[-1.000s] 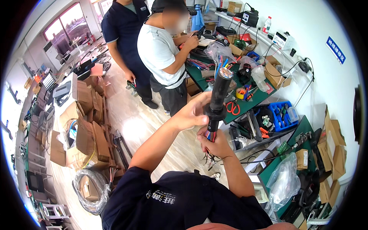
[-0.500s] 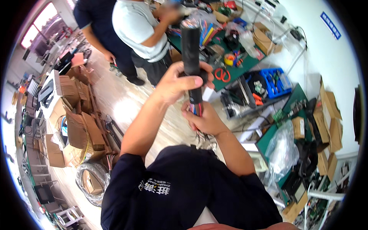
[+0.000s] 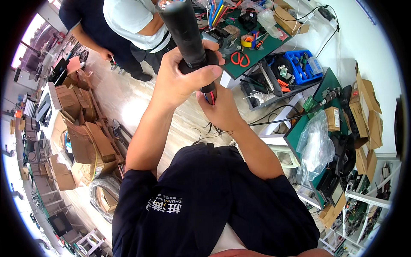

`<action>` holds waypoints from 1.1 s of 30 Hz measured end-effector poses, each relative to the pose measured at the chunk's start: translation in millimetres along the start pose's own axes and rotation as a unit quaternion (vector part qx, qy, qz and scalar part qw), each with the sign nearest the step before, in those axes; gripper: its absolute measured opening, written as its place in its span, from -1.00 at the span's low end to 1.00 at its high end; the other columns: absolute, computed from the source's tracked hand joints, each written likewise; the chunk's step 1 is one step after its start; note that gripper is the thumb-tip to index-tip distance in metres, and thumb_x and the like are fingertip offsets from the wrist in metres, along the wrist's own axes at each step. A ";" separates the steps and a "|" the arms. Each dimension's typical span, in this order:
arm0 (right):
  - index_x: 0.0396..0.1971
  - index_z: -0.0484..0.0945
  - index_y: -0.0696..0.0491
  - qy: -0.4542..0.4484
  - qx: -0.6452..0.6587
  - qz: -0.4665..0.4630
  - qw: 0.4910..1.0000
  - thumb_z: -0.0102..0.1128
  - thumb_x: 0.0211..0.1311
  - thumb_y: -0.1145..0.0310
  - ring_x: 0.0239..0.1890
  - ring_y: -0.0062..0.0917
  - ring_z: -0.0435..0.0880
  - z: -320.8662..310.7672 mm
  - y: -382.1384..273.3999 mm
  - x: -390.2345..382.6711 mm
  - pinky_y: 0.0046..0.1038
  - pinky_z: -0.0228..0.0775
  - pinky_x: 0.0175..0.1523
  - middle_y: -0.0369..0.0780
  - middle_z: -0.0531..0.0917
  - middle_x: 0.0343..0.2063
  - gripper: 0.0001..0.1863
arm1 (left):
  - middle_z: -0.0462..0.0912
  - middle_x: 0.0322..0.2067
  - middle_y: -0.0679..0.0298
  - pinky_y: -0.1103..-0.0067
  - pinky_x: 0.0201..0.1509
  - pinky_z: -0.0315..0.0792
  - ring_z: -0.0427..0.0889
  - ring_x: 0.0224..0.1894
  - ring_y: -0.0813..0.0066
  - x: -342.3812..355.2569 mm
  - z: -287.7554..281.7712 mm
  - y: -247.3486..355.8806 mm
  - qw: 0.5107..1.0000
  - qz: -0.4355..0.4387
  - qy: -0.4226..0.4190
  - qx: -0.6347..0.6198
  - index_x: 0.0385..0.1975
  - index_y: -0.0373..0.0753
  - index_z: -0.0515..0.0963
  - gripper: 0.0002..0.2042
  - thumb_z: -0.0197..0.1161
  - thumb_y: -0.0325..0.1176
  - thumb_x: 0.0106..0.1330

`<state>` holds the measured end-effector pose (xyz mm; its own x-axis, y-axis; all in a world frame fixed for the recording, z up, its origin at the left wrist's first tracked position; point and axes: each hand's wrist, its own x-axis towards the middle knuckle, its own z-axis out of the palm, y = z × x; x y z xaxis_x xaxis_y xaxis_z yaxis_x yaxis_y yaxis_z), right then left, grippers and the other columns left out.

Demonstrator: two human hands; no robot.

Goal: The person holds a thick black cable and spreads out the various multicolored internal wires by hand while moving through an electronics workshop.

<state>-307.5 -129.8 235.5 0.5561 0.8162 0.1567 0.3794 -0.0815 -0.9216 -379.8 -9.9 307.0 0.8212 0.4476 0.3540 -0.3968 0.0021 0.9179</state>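
Note:
I hold a long black cylindrical connector [image 3: 180, 30] up in front of me, its top tilted toward the upper left. My left hand [image 3: 188, 75] is wrapped round it at the wide black collar, with the thumb across the front. Just below and to the right, my right hand [image 3: 220, 109] is closed on the bundle of coloured wires [image 3: 210, 97] that comes out of the connector's lower end. Loose dark wire ends hang below that hand. My right palm and some fingers are partly hidden behind the left hand and connector.
Two people [image 3: 132, 25], [image 3: 85, 23] stand beyond my hands. A green bench [image 3: 235, 70] holds red-handled scissors, tape, wires and tools. At right are a blue tool bin [image 3: 295, 60], a bagged item [image 3: 313, 141] and cardboard [image 3: 361, 107]; at left, stacked boxes [image 3: 92, 139].
My hands and the connector have shifted up and left in the picture, the connector now leaning further left with its top at the upper edge. The camera's view has also tipped, moving the background.

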 end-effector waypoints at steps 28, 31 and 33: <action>-0.24 0.41 0.15 -0.244 0.476 0.189 0.824 0.15 0.22 0.50 -0.79 -0.70 0.36 -18.1 11.5 -19.2 -0.63 0.16 -0.67 -0.38 0.39 -0.75 -0.85 | 0.61 -0.10 0.14 0.31 0.16 0.41 0.60 0.05 0.13 23.7 -5.7 -65.4 0.962 -0.142 -0.123 -0.197 0.18 -0.44 0.32 -0.35 0.28 -0.08 0.23; -0.26 0.41 0.14 -0.187 0.428 0.179 0.866 0.15 0.20 0.50 -0.80 -0.69 0.35 -12.8 14.3 -16.1 -0.59 0.14 -0.66 -0.36 0.40 -0.76 -0.85 | 0.63 -0.14 0.14 0.39 0.12 0.43 0.63 0.00 0.21 24.1 0.0 -61.4 0.974 -0.141 -0.087 -0.156 0.13 -0.45 0.37 -0.41 0.31 -0.17 0.20; -0.26 0.41 0.13 -0.154 0.379 0.166 0.897 0.14 0.18 0.50 -0.80 -0.68 0.35 -10.6 17.3 -13.1 -0.57 0.12 -0.66 -0.36 0.39 -0.78 -0.85 | 0.66 -0.19 0.13 0.50 0.07 0.45 0.66 -0.08 0.35 20.9 4.5 -60.2 0.980 -0.136 -0.045 -0.136 0.06 -0.42 0.46 -0.50 0.34 -0.26 0.16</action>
<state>-300.4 -148.0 221.3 0.2704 0.9478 -0.1693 -0.4472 -0.0321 -0.8939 -336.9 -4.7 259.9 0.9398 0.3173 0.1273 -0.2421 0.3548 0.9031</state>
